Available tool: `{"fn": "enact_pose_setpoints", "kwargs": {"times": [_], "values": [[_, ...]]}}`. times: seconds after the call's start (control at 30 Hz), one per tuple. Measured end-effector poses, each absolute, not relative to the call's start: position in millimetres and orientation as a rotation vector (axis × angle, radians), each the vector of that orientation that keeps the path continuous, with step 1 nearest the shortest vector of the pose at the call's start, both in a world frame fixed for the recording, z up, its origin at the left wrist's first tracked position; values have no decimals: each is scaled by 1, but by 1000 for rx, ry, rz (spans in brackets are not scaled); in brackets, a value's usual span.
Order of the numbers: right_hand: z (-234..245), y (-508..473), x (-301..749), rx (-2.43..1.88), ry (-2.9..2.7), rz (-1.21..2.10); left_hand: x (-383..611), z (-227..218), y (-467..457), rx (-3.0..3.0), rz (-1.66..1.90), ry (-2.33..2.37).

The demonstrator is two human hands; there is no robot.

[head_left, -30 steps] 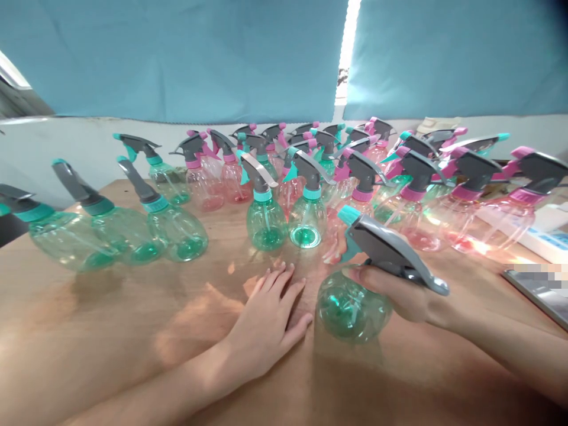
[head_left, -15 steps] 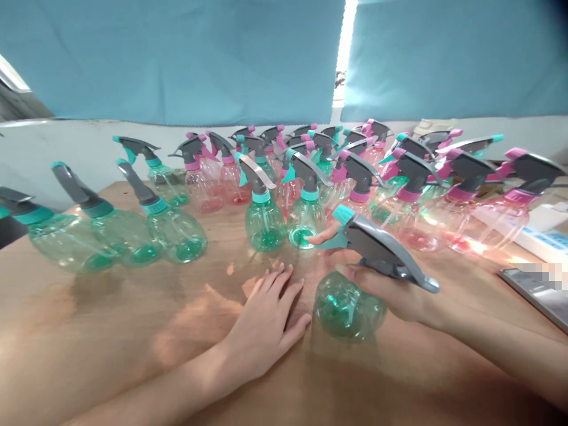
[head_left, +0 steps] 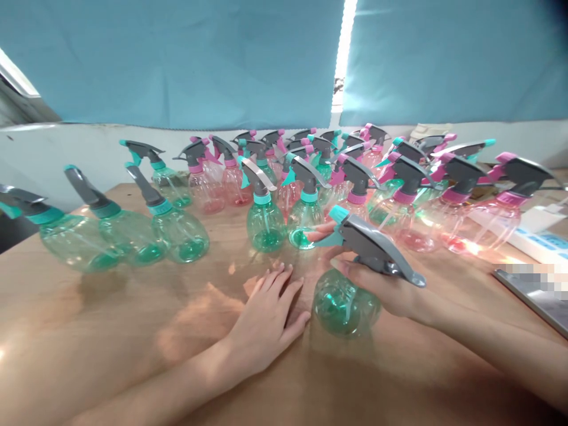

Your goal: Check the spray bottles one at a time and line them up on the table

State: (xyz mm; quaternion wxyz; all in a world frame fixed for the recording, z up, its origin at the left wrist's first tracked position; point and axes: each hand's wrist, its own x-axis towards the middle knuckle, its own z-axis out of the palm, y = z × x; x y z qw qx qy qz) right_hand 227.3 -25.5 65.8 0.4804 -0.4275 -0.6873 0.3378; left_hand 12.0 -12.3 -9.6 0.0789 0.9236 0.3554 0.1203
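A wooden table stands before a blue curtain. Near the centre, my right hand is clenched round the neck of a green spray bottle, which tilts left, my forefinger stretched past its nozzle. My left hand lies flat and released just beside it. Other spray bottles, green and pink, crowd the far side. I judge the bottle is mid-carry. Setting it down calls for a free gap.

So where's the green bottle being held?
Head view, right of centre: the green bottle sits on the wooden table, right hand around its neck, left hand flat beside it, other bottles behind.
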Motion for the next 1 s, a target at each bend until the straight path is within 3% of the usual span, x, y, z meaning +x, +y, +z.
{"fn": "enact_pose_setpoints", "kwargs": {"times": [0.3, 1.0], "values": [[65, -26, 226, -1032, -1677, 760, 14, -9, -14, 2765, 372, 1049], [58, -24, 191, -936, -1632, 837, 16, -2, -37, 2446, 773, 944]]}}
